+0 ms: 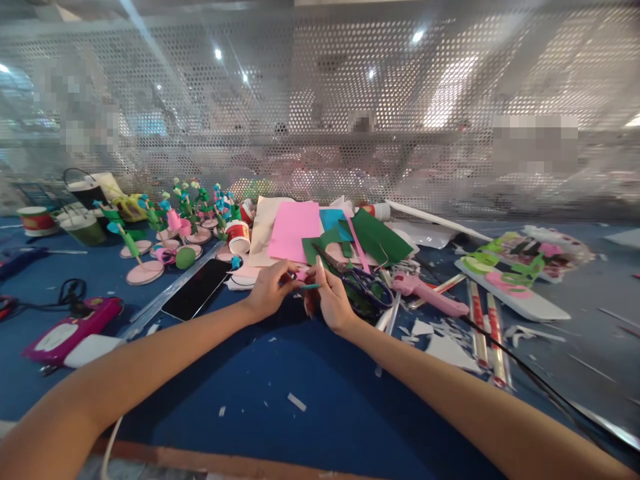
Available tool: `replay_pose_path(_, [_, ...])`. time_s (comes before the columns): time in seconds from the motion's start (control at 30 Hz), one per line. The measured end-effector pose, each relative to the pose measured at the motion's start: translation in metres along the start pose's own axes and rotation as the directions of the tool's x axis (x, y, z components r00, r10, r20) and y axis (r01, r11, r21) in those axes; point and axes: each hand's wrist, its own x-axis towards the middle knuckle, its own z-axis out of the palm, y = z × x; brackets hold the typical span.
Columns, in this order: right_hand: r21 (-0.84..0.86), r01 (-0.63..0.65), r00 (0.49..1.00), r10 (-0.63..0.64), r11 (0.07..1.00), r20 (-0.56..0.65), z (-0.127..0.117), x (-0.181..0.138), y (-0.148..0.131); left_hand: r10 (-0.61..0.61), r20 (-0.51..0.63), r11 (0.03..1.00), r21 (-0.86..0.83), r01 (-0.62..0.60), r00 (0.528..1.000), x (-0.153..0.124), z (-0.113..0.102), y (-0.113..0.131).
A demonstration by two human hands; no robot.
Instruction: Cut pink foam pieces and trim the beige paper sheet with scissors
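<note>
My left hand (270, 288) and my right hand (331, 298) meet over the blue table (310, 380), fingers pinched together around a thin teal stick (311, 287) with a small pink piece at its left end. Both hands grip it from opposite sides. Just beyond my fingers lie sheets of pink foam (294, 230) and green foam (380, 239). Scissors (367, 287) rest right beside my right hand.
A black phone (197, 298) and a metal ruler (170, 293) lie left of my hands. Finished stick figures on pink discs (145, 272) stand at the back left. A pink glue gun (425, 293) and glue sticks (480, 327) lie right. A perforated metal screen (350, 107) backs the table.
</note>
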Motion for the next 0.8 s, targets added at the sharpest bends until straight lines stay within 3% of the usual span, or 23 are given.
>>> replay_pose_path(0.2, [0.001,0.029,1.0,-0.029,1.0,-0.008,0.0002,0.0,-0.0007,0.051,0.023,0.999,-0.003,-0.051,0.998,-0.0003,0.0004,-0.0006])
replay_pose_path(0.43, [0.055,-0.035,0.999,0.035,0.998,-0.004,0.0024,0.0011,-0.0025,0.055,0.024,0.998,0.038,-0.056,0.998,-0.0003,0.0006,0.0004])
replay_pose_path(0.63, [0.096,-0.113,0.992,0.106,0.989,0.074,0.0037,0.0026,-0.0052,0.053,0.024,0.996,0.065,-0.054,0.998,0.0,0.0005,0.001])
replay_pose_path(0.8, [0.122,-0.126,0.99,0.117,0.984,0.081,0.0029,0.0039,-0.0017,0.035,0.063,0.999,0.013,-0.036,0.997,0.0012,0.0007,0.0])
